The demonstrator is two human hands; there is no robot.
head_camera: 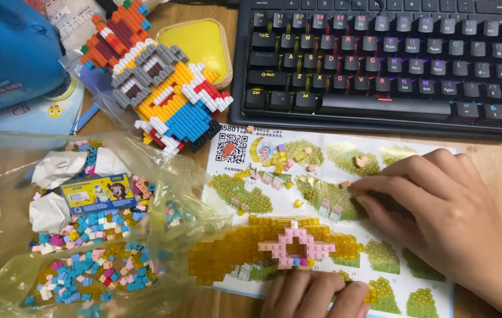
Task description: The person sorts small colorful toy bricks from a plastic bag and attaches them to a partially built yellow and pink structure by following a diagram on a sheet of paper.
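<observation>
Translucent yellow brick panel [245, 244], pink cross-shaped centre, flat on instruction sheet [321, 153]; left hand [312, 294] fingertips pressing its edge; right hand [433, 200] pinching tan brick [345, 185].

the right hand [439, 206] reaches in from the right edge, palm down, fingers stretched leftward and tips pinched together, while the left hand [315, 294] sits at the bottom edge with its fingers curled under, knuckles up.
</observation>
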